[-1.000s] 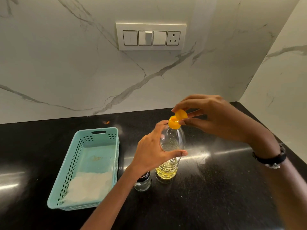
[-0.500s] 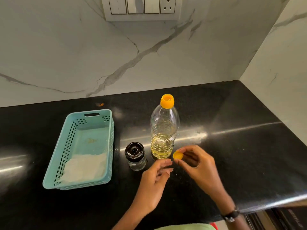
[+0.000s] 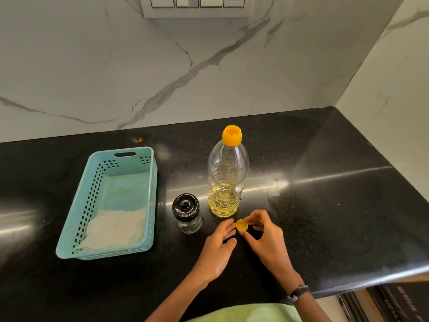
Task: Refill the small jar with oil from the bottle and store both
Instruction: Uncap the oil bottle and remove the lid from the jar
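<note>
While oil bottle (image 3: 226, 177) stands upright on black counter (image 3: 325, 217), small jar (image 3: 187, 213) lidded just left; right hand (image 3: 262, 233) pinches yellow cap (image 3: 242, 224); left hand (image 3: 220, 242) relaxed, fingertips beside cap, holding nothing.

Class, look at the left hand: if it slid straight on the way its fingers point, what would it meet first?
Probably the yellow cap that the right hand pinches, just off the left hand's fingertips; beyond it stands the oil bottle.

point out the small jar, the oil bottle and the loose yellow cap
small jar (image 3: 186, 207), head view, on its black lid
oil bottle (image 3: 224, 201), head view, on the oil-filled lower body
yellow cap (image 3: 241, 224), head view, on the cap's middle, pinched by the right hand (image 3: 267, 238)
</note>
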A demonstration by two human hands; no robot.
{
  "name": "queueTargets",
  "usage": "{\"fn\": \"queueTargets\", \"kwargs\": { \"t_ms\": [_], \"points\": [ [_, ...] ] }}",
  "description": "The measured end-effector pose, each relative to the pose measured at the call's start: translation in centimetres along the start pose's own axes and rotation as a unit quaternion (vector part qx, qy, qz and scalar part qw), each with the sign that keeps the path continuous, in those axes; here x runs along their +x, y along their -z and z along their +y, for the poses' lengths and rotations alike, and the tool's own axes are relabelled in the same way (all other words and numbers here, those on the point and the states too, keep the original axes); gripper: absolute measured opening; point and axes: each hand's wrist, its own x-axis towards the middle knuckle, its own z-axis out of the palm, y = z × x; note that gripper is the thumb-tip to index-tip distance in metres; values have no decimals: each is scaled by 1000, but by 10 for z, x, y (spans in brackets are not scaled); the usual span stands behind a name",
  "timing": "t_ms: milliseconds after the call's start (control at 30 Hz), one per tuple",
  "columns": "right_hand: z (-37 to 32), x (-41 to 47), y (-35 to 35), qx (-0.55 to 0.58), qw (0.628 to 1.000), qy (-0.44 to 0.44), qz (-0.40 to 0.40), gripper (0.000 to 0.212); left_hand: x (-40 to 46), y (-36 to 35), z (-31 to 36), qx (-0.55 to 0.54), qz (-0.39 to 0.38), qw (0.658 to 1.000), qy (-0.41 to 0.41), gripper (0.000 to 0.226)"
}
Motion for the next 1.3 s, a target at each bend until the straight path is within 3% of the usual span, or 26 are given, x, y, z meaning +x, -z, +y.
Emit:
{"fn": "queueTargets", "kwargs": {
  "t_ms": [100,200,367,867,1000,1133,1300],
  "points": [
    [-3,2,1,6,1000,1,14,44,-9,-1,2,-40,68,997,-6,51],
    [-15,13,3,37,999,15,37,54,-18,-2,9,-102,160,981,-28,64],
    [-35,35,2,70,996,46,25,58,-9,-4,25,-99,140,983,-67,78],
    [-34,79,4,57,997,27,36,60,27,4,56,-95,149,981,-80,71],
    [-43,47,-1,43,994,5,99,42,-6,3,56,-80,154,975,-137,65],
    [-77,24,-8,77,995,64,24,24,-43,21,47,-47,263,937,-225,56],
    [-125,42,-25,-17,969,228,-93,17,-56,63,40,-71,359,897,-249,46]
  ]
}}
